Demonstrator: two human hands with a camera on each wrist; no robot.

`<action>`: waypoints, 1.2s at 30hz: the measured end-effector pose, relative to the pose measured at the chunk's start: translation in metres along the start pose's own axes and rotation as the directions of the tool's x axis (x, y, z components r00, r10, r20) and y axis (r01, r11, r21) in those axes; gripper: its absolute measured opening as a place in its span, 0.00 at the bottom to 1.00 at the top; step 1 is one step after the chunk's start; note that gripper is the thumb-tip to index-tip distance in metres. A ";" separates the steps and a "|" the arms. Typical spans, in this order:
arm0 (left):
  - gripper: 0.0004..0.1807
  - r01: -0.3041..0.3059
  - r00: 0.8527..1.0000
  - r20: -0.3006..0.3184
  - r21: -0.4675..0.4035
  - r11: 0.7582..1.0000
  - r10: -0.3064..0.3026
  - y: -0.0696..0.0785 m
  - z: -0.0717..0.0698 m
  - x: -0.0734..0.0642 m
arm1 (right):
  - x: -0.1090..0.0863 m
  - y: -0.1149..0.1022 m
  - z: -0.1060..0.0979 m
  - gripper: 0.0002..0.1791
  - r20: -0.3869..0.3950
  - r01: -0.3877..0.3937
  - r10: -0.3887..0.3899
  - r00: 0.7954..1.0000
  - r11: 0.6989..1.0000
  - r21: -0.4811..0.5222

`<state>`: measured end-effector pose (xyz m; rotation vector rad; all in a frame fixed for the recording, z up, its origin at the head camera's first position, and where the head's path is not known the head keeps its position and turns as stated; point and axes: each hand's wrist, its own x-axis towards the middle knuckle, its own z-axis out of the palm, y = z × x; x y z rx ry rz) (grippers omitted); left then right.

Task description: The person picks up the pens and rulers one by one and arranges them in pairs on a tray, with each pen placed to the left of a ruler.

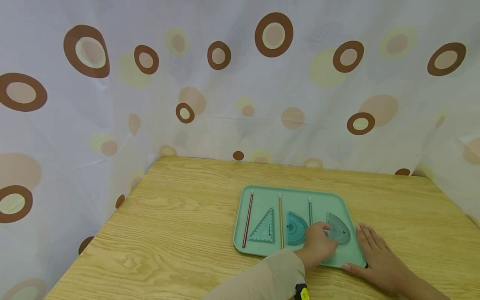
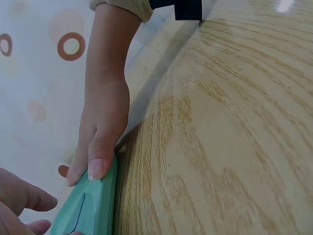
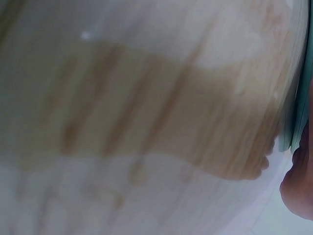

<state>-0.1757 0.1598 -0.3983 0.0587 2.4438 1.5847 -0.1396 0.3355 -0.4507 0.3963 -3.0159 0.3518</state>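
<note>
A light green tray [image 1: 258, 189] lies on the table. On it are a red pencil [image 1: 248, 218], a set square [image 1: 265, 227], a yellow pencil [image 1: 281, 221], a teal protractor [image 1: 295, 228], a green pencil [image 1: 310, 210] and a paler, clear protractor [image 1: 338, 230]. My left hand [image 1: 318, 246] reaches over the tray from the front, its fingertips at the straight side of the clear protractor; it hides the green pencil's lower end. My right hand [image 1: 382, 258] rests at the tray's front right corner, fingers straight along the right side, thumb [image 2: 96, 166] on the front rim.
The wooden table [image 1: 168, 216] extends left of the tray and behind it. A white curtain [image 1: 232, 87] with brown and pale circles hangs around the back and sides. A black band with a yellow piece [image 1: 304, 293] is on my left wrist.
</note>
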 end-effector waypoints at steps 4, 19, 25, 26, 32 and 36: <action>0.15 0.006 1.000 0.024 -0.003 1.000 -0.006 0.001 -0.002 0.000 | 0.000 0.000 0.000 0.56 0.001 -0.001 0.001 1.000 1.000 0.004; 0.18 -0.352 0.930 0.123 0.017 0.936 0.347 -0.016 -0.042 0.007 | 0.006 0.005 -0.005 0.56 0.028 0.009 -0.010 1.000 1.000 0.026; 0.16 -0.462 0.883 0.155 0.118 0.879 0.444 -0.020 -0.077 0.011 | 0.008 0.010 -0.011 0.51 0.055 -0.005 0.002 0.999 0.998 0.065; 0.15 -0.477 0.876 0.151 0.128 0.869 0.458 -0.020 -0.082 0.013 | 0.008 0.011 -0.013 0.50 0.052 -0.007 0.004 0.999 0.998 0.069; 0.16 -0.531 0.847 0.109 0.176 0.829 0.520 -0.025 -0.113 0.018 | 0.011 0.006 -0.030 0.39 -0.052 0.018 -0.015 0.999 0.999 0.045; 0.17 -0.552 0.833 0.085 0.214 0.806 0.547 -0.034 -0.134 0.020 | 0.011 0.003 -0.037 0.29 -0.221 0.070 -0.068 0.973 0.998 0.001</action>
